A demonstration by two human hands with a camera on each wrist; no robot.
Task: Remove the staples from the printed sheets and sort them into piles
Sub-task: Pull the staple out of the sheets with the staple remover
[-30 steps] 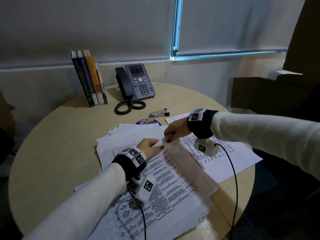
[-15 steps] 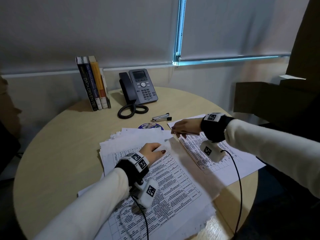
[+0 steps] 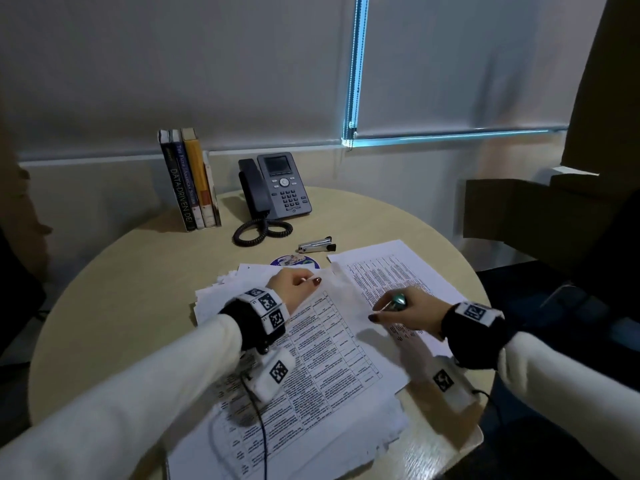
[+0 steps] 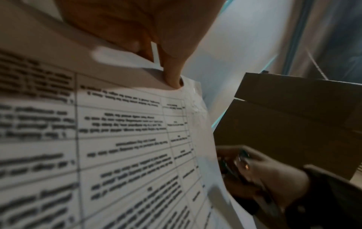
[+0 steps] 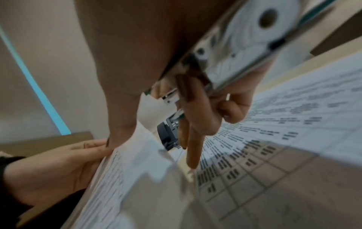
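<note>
A thick stack of printed sheets (image 3: 329,358) with tables lies in front of me on the round table (image 3: 121,289). My left hand (image 3: 310,280) pinches its top corner; the left wrist view shows the fingertips (image 4: 172,72) closed on the paper's edge. My right hand (image 3: 384,311) rests over a second pile of printed sheets (image 3: 391,268) to the right. It holds a teal and metal staple remover (image 3: 397,300) in the palm. In the right wrist view the staple remover (image 5: 245,38) lies against the palm, while thumb and forefinger touch a sheet's raised edge.
A small metal stapler (image 3: 317,244) and a printed disc (image 3: 292,260) lie just beyond the papers. A desk phone (image 3: 277,188) and upright books (image 3: 190,178) stand at the table's back. Brown cardboard boxes (image 3: 512,209) sit off the table to the right.
My right hand has moved from the top corner beside the left hand, first right, then toward me along the right pile. The left hand has stayed on the stack's corner.
</note>
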